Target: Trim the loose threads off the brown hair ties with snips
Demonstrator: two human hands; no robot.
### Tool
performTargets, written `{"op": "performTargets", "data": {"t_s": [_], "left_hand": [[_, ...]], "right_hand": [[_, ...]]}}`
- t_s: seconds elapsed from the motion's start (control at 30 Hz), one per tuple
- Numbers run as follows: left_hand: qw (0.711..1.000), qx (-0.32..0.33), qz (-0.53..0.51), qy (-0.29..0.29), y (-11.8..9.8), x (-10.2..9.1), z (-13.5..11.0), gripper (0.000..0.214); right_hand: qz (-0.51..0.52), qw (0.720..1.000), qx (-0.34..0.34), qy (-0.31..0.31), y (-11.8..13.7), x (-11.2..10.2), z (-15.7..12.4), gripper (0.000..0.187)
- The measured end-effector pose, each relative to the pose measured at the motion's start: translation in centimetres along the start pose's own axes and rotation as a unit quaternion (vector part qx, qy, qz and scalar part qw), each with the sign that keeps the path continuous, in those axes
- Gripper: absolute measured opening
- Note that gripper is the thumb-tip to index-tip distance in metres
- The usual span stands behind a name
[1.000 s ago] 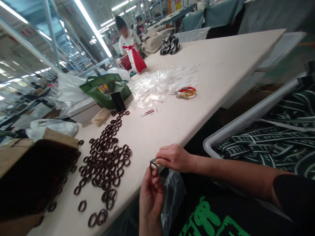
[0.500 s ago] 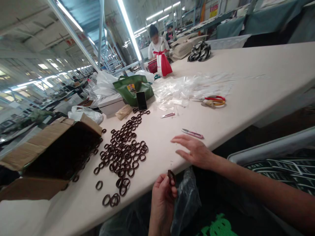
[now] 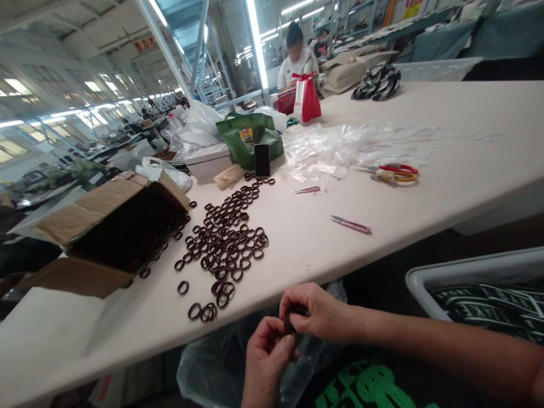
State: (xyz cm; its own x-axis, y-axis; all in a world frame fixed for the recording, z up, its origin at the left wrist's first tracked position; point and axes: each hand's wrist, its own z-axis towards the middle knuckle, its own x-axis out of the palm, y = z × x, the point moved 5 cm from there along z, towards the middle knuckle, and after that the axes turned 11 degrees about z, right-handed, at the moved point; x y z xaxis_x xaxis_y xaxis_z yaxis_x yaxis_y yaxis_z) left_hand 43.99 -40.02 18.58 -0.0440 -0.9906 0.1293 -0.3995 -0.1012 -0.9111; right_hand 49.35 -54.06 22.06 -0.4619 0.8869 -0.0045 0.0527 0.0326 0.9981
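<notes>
A small dark brown ring (image 3: pixel 292 318) is pinched between my two hands, just off the table's front edge and above a clear plastic bag (image 3: pixel 204 365). My left hand (image 3: pixel 267 354) grips its lower side between thumb and fingers. Curled over the top, my right hand (image 3: pixel 317 309) holds it too and hides much of it. Many similar rings (image 3: pixel 232 246) lie in a loose pile on the pale table (image 3: pixel 293 238), left of my hands. A pair of pink-handled thread snips (image 3: pixel 352 224) rests beyond my right hand.
An open cardboard box (image 3: pixel 85 277) lies tipped at left, rings at its mouth. Behind are a green bag (image 3: pixel 250 141), a phone (image 3: pixel 262 161), more snips (image 3: pixel 306 190), scissors (image 3: pixel 395 173) and plastic sheets (image 3: pixel 340 147). A white bin (image 3: pixel 425 294) stands right; a person (image 3: pixel 295 56) works behind.
My right hand has come off the tabletop to my left hand and closed on the ring. The view has shifted, so the table things appear moved slightly right and up.
</notes>
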Motion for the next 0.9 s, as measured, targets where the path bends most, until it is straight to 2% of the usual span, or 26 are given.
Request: {"op": "performTargets", "data": {"t_s": [0.1,0.17,0.23,0.37,0.47,0.53,0.6,0.7,0.77,0.8,0.83,0.9], "left_hand": [[0.995,0.08,0.056,-0.001,-1.3,-1.1,-0.8,0.028],[0.992,0.109,0.065,0.003,-2.0,-1.8,-1.2,0.025],[0.996,0.086,0.029,-0.001,-2.1,-2.5,-1.4,0.023],[0.995,0.005,-0.094,-0.013,-0.9,-3.9,-1.3,0.023],[0.992,-0.01,-0.125,-0.001,-0.4,-4.2,-1.4,0.023],[0.994,-0.015,-0.112,0.008,-0.5,-4.1,-1.8,0.023],[0.996,-0.012,-0.086,-0.003,-1.1,-4.1,-2.4,0.022],[0.998,0.027,-0.012,-0.049,-3.0,-4.0,-3.5,0.021],[0.984,0.1,0.086,-0.117,-4.8,-4.2,-4.5,0.018],[0.963,0.15,0.153,-0.163,-5.7,-4.3,-5.0,0.016],[0.929,0.201,0.225,-0.213,-6.5,-4.4,-5.6,0.013],[0.837,0.28,0.359,-0.302,-7.5,-4.1,-6.5,0.011]], "right_hand": [[0.118,0.992,0.051,0.007,-0.5,1.8,0.6,0.018],[0.19,0.978,0.077,0.031,-0.7,2.7,1.0,0.014],[0.247,0.961,0.11,0.064,-0.9,3.3,1.2,0.013],[0.317,0.922,0.175,0.136,-0.9,4.0,1.4,0.029],[0.365,0.891,0.207,0.175,-1.0,4.2,1.4,0.035],[0.359,0.887,0.219,0.189,-0.9,4.3,1.2,0.034],[0.317,0.902,0.212,0.204,-0.2,4.4,0.9,0.027],[0.191,0.95,0.134,0.205,2.1,4.6,0.5,0.014],[0.062,0.984,0.018,0.164,4.3,4.5,0.6,0.005],[-0.007,0.989,-0.052,0.135,5.5,4.5,0.6,0.005],[-0.068,0.985,-0.123,0.105,6.5,4.5,0.5,0.006],[-0.155,0.957,-0.241,0.047,7.9,4.8,0.3,0.006]]}}
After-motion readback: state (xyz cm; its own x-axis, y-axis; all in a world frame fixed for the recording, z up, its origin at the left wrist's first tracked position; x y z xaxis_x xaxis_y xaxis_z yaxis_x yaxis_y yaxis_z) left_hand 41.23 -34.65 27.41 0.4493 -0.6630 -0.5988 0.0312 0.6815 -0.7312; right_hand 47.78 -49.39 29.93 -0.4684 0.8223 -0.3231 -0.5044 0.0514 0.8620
